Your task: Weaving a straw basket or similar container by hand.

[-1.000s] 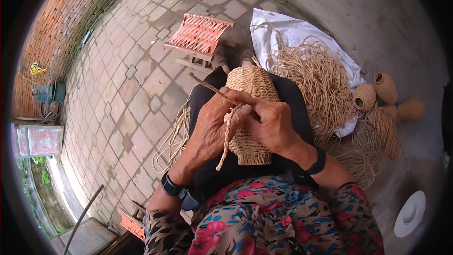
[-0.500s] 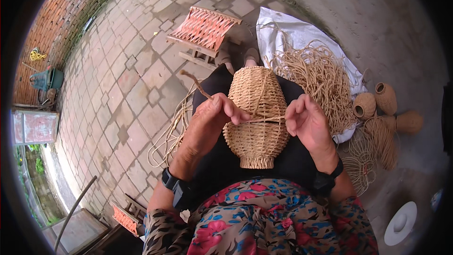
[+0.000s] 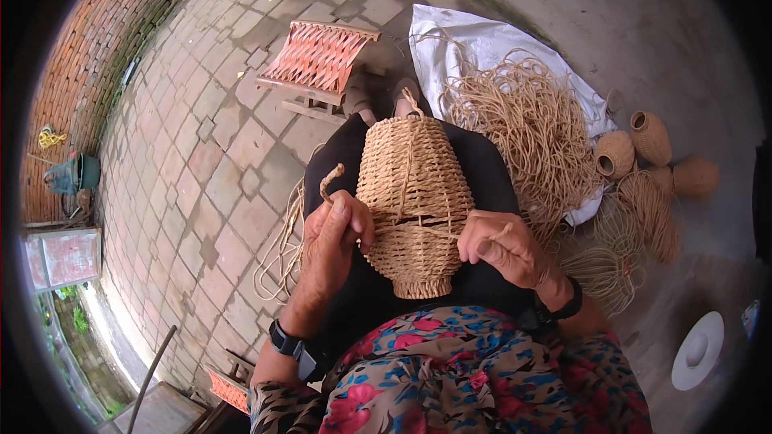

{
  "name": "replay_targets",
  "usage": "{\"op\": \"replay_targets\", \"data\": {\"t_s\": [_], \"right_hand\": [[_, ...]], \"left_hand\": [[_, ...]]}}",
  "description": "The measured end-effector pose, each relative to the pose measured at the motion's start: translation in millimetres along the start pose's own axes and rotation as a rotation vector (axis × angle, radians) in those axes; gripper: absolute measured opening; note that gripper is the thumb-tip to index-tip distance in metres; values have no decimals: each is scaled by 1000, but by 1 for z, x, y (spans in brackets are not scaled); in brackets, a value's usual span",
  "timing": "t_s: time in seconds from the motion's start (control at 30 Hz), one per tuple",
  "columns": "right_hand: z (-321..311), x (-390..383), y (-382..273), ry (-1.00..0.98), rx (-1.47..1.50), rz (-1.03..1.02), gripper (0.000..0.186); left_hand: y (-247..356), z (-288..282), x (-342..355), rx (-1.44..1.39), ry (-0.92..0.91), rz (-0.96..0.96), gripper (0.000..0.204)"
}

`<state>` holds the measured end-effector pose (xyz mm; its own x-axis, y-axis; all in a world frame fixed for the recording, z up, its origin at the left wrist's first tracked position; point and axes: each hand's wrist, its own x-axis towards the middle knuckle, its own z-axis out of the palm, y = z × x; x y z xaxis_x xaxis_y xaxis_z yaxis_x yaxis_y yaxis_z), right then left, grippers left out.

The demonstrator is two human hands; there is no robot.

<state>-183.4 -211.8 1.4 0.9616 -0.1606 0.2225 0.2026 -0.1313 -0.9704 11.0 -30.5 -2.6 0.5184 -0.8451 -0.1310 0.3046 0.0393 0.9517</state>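
Note:
A woven cord basket (image 3: pixel 414 169) lies across my lap, its narrow rimmed end toward me. A dark slit runs across its weave. At the basket's left side, my left hand (image 3: pixel 331 239) is closed on a twisted cord (image 3: pixel 328 182), whose end sticks up above the thumb. My right hand (image 3: pixel 507 251) is curled at the basket's right side, gripping a cord strand (image 3: pixel 449 234) that leads from the weave beside the slit. A short cord end shows over its fingers. How the strands run inside both fists is hidden.
Loose cord (image 3: pixel 531 128) is heaped on a white sheet (image 3: pixel 434 44) at right. Several small woven pots (image 3: pixel 615 154) and cord bundles (image 3: pixel 607 261) lie beyond it. A low stool with an orange woven seat (image 3: pixel 322 56) stands ahead. A white round lid (image 3: pixel 697 351) lies lower right.
My hands have spread from above the slit to either side of the basket and lowered. The right fingers have closed around the cord. The whole scene has shifted slightly left.

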Motion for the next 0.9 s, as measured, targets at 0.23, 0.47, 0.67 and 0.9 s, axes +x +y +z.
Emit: {"op": "replay_targets", "data": {"t_s": [0.23, 0.47, 0.67, 0.9], "right_hand": [[-4, -9, -1, -42, -5, -28, 30], [2, -19, 10, -2, 164, 49, 33], [-3, -26, 19, -59, 297, 176, 36], [-40, -34, 42, 253, 756, 356, 49]], "left_hand": [[-3, 2, -10, 125, -11, 90, 41], [-4, 6, -23, 138, 9, 81, 36], [-9, 3, -31, 296, -38, 184, 39], [0, 9, -22, 786, -283, 505, 26]]}}
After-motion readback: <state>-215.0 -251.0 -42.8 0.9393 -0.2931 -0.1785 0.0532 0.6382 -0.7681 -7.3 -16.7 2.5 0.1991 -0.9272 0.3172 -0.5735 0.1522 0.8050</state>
